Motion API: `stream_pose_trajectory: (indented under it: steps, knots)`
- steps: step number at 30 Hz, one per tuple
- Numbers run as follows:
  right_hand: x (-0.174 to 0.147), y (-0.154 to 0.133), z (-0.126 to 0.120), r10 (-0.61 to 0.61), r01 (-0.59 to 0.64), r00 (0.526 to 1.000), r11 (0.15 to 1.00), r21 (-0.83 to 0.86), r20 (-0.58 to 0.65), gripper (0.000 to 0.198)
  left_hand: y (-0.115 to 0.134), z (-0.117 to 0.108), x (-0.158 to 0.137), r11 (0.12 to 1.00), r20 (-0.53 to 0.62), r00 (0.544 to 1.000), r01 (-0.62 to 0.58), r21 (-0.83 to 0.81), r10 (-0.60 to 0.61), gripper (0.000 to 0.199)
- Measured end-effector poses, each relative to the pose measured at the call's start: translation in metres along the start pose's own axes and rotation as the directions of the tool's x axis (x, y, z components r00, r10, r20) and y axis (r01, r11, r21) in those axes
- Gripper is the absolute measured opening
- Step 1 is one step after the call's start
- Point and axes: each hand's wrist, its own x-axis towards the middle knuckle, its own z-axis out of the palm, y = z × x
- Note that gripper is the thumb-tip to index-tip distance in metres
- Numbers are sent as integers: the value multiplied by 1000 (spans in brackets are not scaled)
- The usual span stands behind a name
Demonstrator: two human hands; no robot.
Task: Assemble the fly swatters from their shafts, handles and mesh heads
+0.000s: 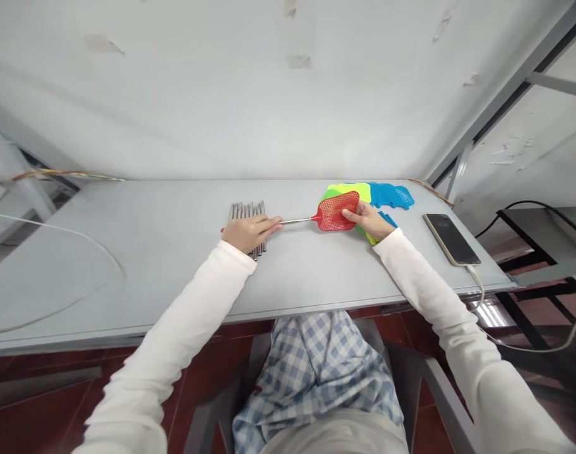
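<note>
A red fly swatter (336,213) is held level above the table between both hands. My right hand (369,219) pinches the right edge of its perforated head, thumb on top. My left hand (251,232) is closed around the metal handle, with a red tip showing past its left side. Under and beside that hand lies a row of several metal rods (246,209), partly covered by it. Behind the red head and my right hand are flat yellow-green swatter heads (358,189) and blue swatter heads (391,195), overlapping in a pile.
A smartphone (451,239) with a white cable plugged in lies at the table's right end. A thin white cable (87,238) curves over the left part of the grey table (174,277). A white wall (250,113) closes off the back edge.
</note>
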Motion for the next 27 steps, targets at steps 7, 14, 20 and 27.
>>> stream_pose_trajectory:
  steps: [7, 14, 20, 27]
  knots:
    - [1, 4, 9, 0, 1, 1000, 999, 38, -29, 46, 8, -9, 2, 1000, 27, 1000, -9, 27, 9, 43]
    - [1, 3, 14, -47, 43, 995, 998, -53, -82, 44, 9, -7, -1, 999, 32, 999, -16, 35, 15, 45]
    - [0, -1, 14, -63, 55, 994, 995, -85, -86, 43, 12, -7, -3, 999, -5, 1000, -16, 38, 16, 42]
    - [-2, 4, 27, -100, 96, 995, 978, -184, -13, 44, 2, -9, -7, 999, -31, 998, 51, 19, -50, 40]
